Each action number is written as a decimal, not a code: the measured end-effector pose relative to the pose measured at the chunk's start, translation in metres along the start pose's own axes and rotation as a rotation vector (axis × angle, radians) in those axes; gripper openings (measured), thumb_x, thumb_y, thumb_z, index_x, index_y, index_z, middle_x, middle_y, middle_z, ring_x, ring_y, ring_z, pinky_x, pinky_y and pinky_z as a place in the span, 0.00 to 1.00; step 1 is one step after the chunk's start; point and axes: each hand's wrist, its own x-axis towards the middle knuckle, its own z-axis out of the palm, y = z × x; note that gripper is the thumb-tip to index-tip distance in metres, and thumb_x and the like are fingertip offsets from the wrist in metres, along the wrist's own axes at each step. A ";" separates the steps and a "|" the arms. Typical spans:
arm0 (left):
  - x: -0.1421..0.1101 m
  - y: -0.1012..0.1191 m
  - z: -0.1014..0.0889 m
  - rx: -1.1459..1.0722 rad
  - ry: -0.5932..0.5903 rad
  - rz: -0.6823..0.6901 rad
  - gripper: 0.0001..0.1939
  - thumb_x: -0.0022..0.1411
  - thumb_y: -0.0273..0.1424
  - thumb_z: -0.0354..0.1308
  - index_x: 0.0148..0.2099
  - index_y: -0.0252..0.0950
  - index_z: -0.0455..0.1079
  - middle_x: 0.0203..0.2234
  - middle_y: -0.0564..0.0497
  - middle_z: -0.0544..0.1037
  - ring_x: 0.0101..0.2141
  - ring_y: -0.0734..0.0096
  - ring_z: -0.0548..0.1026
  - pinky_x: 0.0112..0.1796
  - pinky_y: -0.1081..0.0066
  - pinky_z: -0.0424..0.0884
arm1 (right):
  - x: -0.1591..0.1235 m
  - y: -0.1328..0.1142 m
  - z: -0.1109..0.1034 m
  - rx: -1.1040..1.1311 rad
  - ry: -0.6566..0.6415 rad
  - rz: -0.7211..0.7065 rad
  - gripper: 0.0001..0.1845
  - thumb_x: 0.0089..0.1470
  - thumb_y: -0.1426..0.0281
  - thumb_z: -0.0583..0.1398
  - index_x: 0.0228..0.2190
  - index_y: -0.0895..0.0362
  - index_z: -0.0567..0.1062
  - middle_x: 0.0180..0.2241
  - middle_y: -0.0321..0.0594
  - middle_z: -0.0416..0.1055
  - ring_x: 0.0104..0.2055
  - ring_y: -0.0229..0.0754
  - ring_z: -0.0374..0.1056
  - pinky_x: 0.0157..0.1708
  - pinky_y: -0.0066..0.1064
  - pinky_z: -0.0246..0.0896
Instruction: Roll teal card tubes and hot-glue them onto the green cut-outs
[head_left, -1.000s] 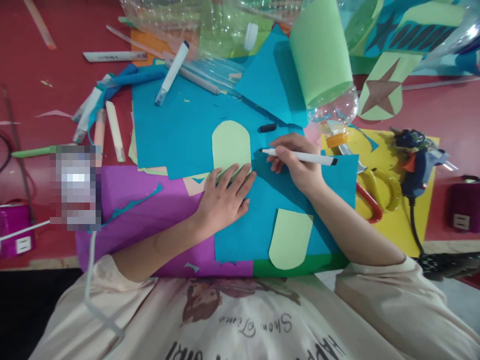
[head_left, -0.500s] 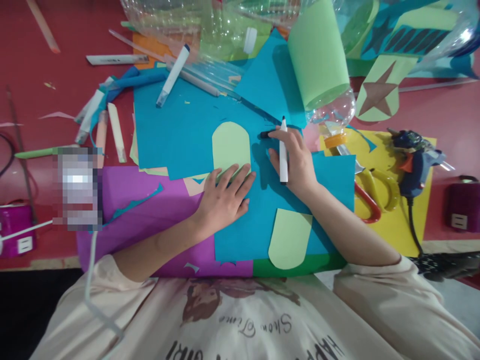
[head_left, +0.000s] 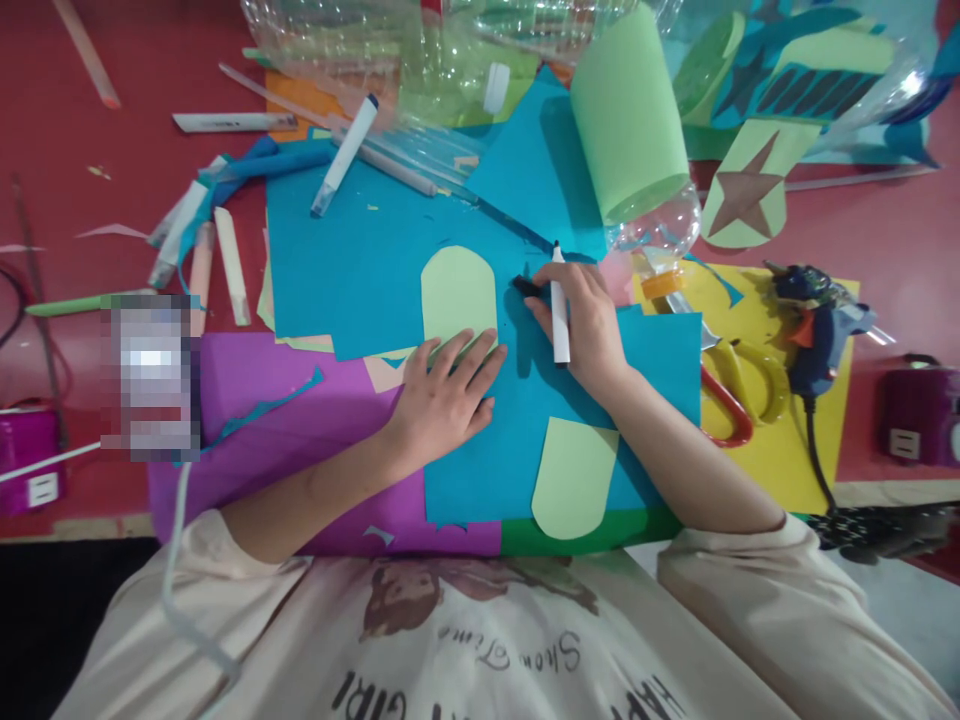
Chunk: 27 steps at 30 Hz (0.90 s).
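Observation:
My left hand (head_left: pixel 450 390) lies flat with fingers spread, its fingertips on the lower edge of a light green paper cutout (head_left: pixel 459 290) with a rounded top. That cutout rests on a sheet of blue paper (head_left: pixel 360 270). To its right, my right hand (head_left: pixel 589 325) is closed on a white marker (head_left: pixel 560 315), uncapped, its dark tip pointing away from me. A black marker cap (head_left: pixel 527 286) is also held at the fingertips of this hand. Below, a second light green cutout (head_left: pixel 576 480) lies on the blue paper near the table's front edge.
At the right, a glue gun (head_left: pixel 821 330) and scissors (head_left: pixel 731 400) lie on yellow paper (head_left: pixel 821 440). A green paper cylinder (head_left: pixel 630 120) stands behind my right hand. Another marker (head_left: pixel 345 155) lies at the back left, near plastic bottles (head_left: pixel 450 50). Purple paper (head_left: pixel 300 440) extends left.
The right hand with the marker and cap has shifted slightly left and down toward the cutout. The whole view has drifted a little; the left hand stays on the cutout.

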 end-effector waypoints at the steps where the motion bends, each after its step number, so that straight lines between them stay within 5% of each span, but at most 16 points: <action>1: 0.000 0.000 0.000 -0.006 0.001 -0.001 0.24 0.69 0.32 0.41 0.63 0.32 0.60 0.60 0.42 0.66 0.57 0.50 0.66 0.52 0.52 0.61 | 0.000 0.000 0.000 0.001 -0.014 0.013 0.06 0.60 0.66 0.55 0.40 0.53 0.69 0.37 0.43 0.74 0.41 0.49 0.69 0.41 0.42 0.66; 9: 0.003 -0.013 0.004 -0.174 0.034 -0.025 0.20 0.69 0.33 0.43 0.59 0.34 0.64 0.57 0.43 0.70 0.56 0.53 0.68 0.49 0.56 0.63 | -0.008 -0.017 -0.008 0.209 0.032 0.030 0.05 0.59 0.67 0.56 0.39 0.52 0.68 0.35 0.40 0.74 0.36 0.43 0.72 0.38 0.36 0.69; 13: 0.003 -0.018 0.005 -0.328 0.038 -0.097 0.19 0.69 0.35 0.43 0.57 0.36 0.65 0.53 0.41 0.73 0.56 0.54 0.67 0.51 0.57 0.62 | -0.015 -0.033 -0.009 0.406 -0.056 0.023 0.06 0.57 0.68 0.58 0.38 0.52 0.68 0.34 0.39 0.75 0.33 0.40 0.72 0.34 0.32 0.70; 19: 0.004 -0.023 0.002 -0.635 0.104 -0.229 0.26 0.65 0.52 0.44 0.55 0.39 0.62 0.49 0.44 0.75 0.52 0.61 0.71 0.51 0.62 0.64 | -0.021 -0.044 -0.007 0.600 -0.170 0.017 0.07 0.57 0.65 0.60 0.37 0.53 0.70 0.33 0.39 0.75 0.33 0.38 0.73 0.33 0.30 0.69; 23: 0.006 -0.024 0.003 -0.638 0.156 -0.190 0.22 0.67 0.49 0.43 0.46 0.39 0.68 0.47 0.46 0.77 0.53 0.61 0.71 0.50 0.62 0.63 | -0.023 -0.042 -0.005 0.632 -0.236 -0.034 0.06 0.57 0.65 0.60 0.36 0.54 0.72 0.33 0.41 0.75 0.34 0.39 0.72 0.34 0.31 0.69; 27: 0.007 -0.025 0.002 -0.711 0.172 -0.245 0.22 0.69 0.47 0.40 0.45 0.39 0.69 0.45 0.47 0.78 0.49 0.64 0.73 0.47 0.65 0.65 | -0.019 -0.039 -0.009 0.851 -0.283 0.179 0.16 0.53 0.56 0.61 0.37 0.55 0.72 0.34 0.41 0.75 0.30 0.38 0.71 0.31 0.31 0.68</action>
